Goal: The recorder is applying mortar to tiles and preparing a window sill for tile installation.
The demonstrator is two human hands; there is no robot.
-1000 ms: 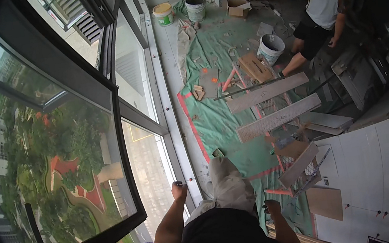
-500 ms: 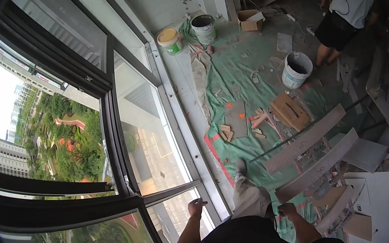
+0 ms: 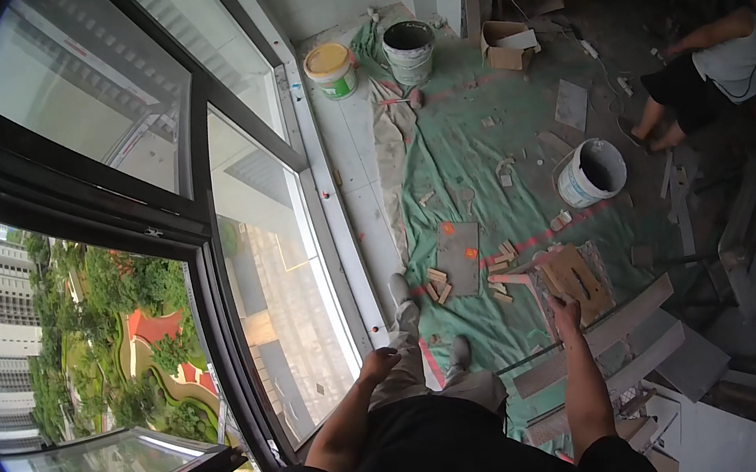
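My left hand (image 3: 381,364) hangs loosely curled in front of my left leg, near the window sill. Nothing shows in it. On the other side my right hand (image 3: 565,314) is stretched forward, its fingers partly apart, with no held object visible. In the picture it overlaps the near edge of a brown slotted board (image 3: 591,290) lying low on the floor; I see no sign of contact. Long grey planks (image 3: 608,338) lie just right of my right forearm. My feet, in grey shoes (image 3: 459,353), are on and beside a green floor sheet (image 3: 434,218).
Large windows (image 3: 272,281) run along my left. Ahead stand a yellow-lidded bucket (image 3: 331,71), a dark-topped bucket (image 3: 409,53) and an open carton (image 3: 508,46). A white bucket (image 3: 591,173), wood blocks (image 3: 439,285) and a grey slab (image 3: 460,258) lie midway. Another person (image 3: 733,61) bends at right.
My view has turned, and one foot has stepped forward by the sill. My right arm has reached forward; my left hand has curled. The other person has bent lower.
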